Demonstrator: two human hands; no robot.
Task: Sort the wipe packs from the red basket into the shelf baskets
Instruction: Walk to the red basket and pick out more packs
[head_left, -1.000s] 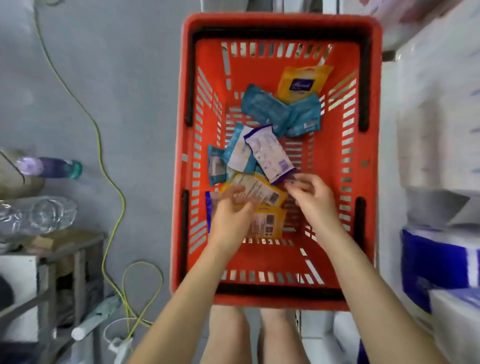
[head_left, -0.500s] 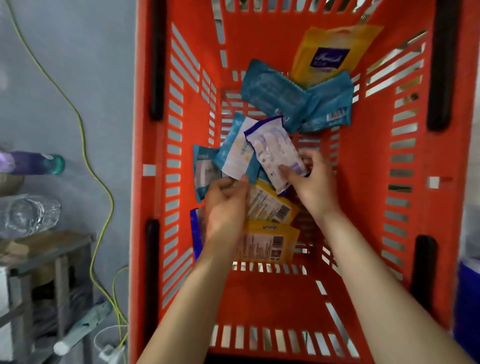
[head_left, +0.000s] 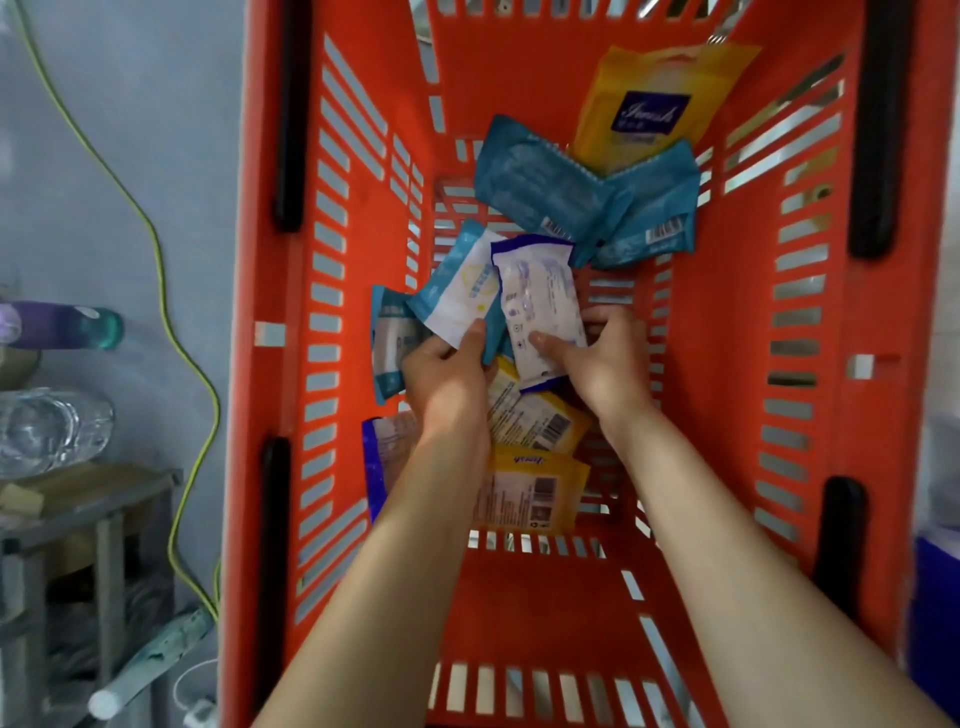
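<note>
Yellow-green cable snakes down the floor at far left, past a purple bottle, a clear bottle and a stool. Red basket next, its slotted walls close on both sides. Left hand pinches a teal-and-white pack, thumb on top, fingers tucked under. Right hand grips the white purple-edged pack, thumb pressed on its face, fingers curled behind. Count inside: two teal-and-white, two purple-edged, three yellow packs, two dark teal packs far. Blue box at the right edge.
</note>
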